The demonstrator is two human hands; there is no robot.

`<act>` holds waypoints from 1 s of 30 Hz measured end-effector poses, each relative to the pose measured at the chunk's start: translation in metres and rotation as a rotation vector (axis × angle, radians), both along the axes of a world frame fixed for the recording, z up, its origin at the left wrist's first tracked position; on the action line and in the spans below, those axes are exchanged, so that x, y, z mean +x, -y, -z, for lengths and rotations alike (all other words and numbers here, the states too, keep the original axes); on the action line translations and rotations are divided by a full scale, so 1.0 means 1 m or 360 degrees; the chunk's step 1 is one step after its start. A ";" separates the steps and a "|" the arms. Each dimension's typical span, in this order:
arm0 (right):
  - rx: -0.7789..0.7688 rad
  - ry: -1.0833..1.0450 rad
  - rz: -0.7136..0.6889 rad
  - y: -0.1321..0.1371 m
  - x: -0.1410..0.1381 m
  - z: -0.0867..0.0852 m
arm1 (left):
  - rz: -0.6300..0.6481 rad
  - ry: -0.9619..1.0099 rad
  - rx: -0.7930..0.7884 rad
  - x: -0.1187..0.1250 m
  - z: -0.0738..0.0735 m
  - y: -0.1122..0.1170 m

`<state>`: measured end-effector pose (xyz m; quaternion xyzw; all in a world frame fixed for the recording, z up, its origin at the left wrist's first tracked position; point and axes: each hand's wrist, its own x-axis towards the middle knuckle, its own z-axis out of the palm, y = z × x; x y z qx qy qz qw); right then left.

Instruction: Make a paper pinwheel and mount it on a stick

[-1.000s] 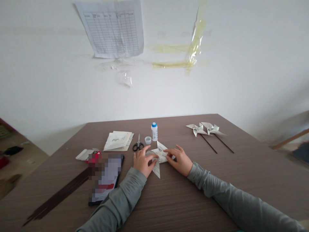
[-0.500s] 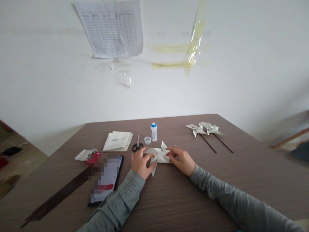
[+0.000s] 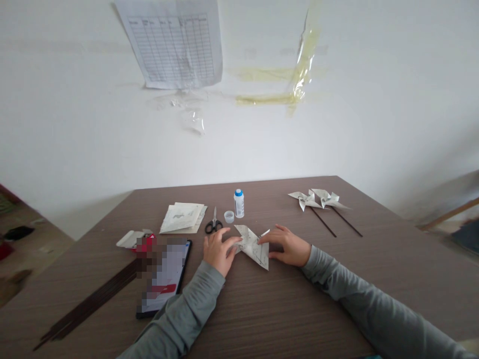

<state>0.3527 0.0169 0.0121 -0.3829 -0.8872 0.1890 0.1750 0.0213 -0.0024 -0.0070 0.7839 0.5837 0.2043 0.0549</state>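
A printed-paper pinwheel [image 3: 254, 248] with folded blades lies on the table between my hands. My left hand [image 3: 219, 249] is closed on its left side, thumb and index finger bent in over a blade. From the right, my right hand [image 3: 290, 247] grips the opposite side, index fingertip on top of the paper and thumb at the edge. Part of the left blade is hidden behind my left fingers. Just beyond my left hand lie black-handled scissors [image 3: 213, 226], a clear cap [image 3: 229, 217] and a small white bottle with a blue top [image 3: 238, 203].
Two paper pinwheels on dark sticks [image 3: 324, 222] lie at the back right. Folded paper sheets [image 3: 181, 219] sit at the back left. Nearer are a red-and-white box [image 3: 130, 240], a phone [image 3: 168, 279] and a bundle of dark sticks [image 3: 90, 299]. A wall rises behind the table [image 3: 284, 309].
The pinwheel has turned between my hands, so its blades point in different directions. My right hand has shifted slightly to the right; my left hand stays in nearly the same place.
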 end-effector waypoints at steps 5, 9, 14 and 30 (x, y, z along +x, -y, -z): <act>0.0150 0.0055 -0.0001 0.007 -0.004 -0.004 | 0.0038 0.0060 0.0071 0.000 0.004 0.000; 0.0204 0.0079 0.0056 0.012 -0.010 -0.004 | 0.0075 0.0104 0.0165 0.002 0.003 0.003; 0.0302 0.0118 0.0101 0.016 -0.018 -0.002 | 0.0106 0.0062 0.0130 0.008 0.000 0.009; 0.0455 0.0212 0.0111 0.015 -0.024 0.000 | 0.0094 0.0002 0.0130 0.013 0.006 0.008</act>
